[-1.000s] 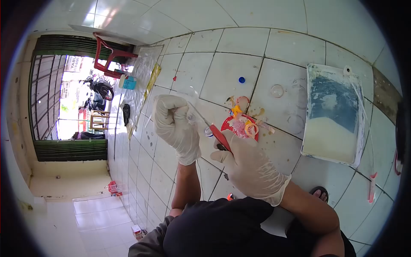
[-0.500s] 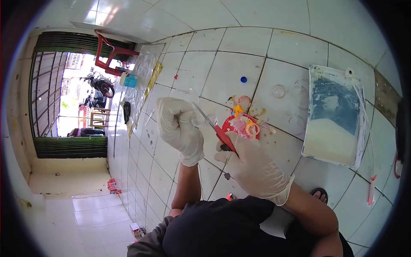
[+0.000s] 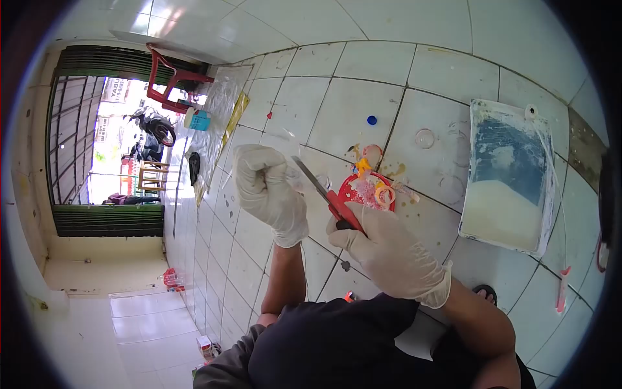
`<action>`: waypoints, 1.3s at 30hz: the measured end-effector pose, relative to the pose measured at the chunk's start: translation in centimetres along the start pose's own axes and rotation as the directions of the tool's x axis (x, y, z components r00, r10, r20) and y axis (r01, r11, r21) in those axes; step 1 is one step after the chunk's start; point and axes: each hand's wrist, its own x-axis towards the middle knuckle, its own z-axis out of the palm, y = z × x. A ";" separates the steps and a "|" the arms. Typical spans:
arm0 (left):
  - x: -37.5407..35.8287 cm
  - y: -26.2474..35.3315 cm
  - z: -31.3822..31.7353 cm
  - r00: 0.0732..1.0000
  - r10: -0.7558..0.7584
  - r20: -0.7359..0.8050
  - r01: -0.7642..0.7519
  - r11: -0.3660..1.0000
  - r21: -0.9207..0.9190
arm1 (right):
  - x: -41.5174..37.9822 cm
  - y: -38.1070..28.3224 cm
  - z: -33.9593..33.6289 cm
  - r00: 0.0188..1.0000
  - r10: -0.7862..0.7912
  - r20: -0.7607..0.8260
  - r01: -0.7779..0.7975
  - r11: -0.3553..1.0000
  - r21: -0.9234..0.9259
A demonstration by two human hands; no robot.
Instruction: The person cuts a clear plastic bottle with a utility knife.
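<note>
My left hand (image 3: 269, 191), in a whitish glove, is closed in a fist near the middle; a piece of clear plastic (image 3: 299, 178) shows beside its fingers. My right hand (image 3: 392, 249), gloved too, is wrapped round the red and black handle of scissors (image 3: 337, 207). The blades point up and left toward my left hand and look closed. Beyond my right hand a red dish (image 3: 348, 191) on the floor holds pinkish-white bits, with orange and yellow pieces around it.
On the tiled floor lie a blue cap (image 3: 372, 120), a clear round lid (image 3: 424, 138) and a paint-smeared tray (image 3: 505, 181) at right. A red chair (image 3: 155, 78), a light-blue container (image 3: 197, 120) and plastic sheeting (image 3: 223, 94) are at upper left.
The scissors have turned slightly, so their blades look broader and sit a little apart from my left hand. My left fist has shifted slightly left.
</note>
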 end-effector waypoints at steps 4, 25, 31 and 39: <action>-0.4 0.2 0.0 0.996 0.067 0.056 -0.069 0.997 0.022 | 0.2 -0.1 -0.3 0.997 0.064 0.030 -0.067 0.993 0.094; -1.4 0.7 0.5 0.999 0.015 0.049 -0.011 0.996 -0.084 | 0.4 -0.3 -1.2 0.935 0.257 0.245 -0.346 0.810 0.474; -0.6 0.2 1.1 0.989 -0.141 0.051 0.149 0.963 -0.224 | -0.6 0.5 0.0 0.982 -0.135 -0.136 0.077 0.927 -0.366; -1.6 -1.5 0.6 0.825 -0.489 0.284 0.563 0.669 -0.485 | 2.6 7.6 -3.8 0.911 -0.051 -0.410 0.165 0.955 0.247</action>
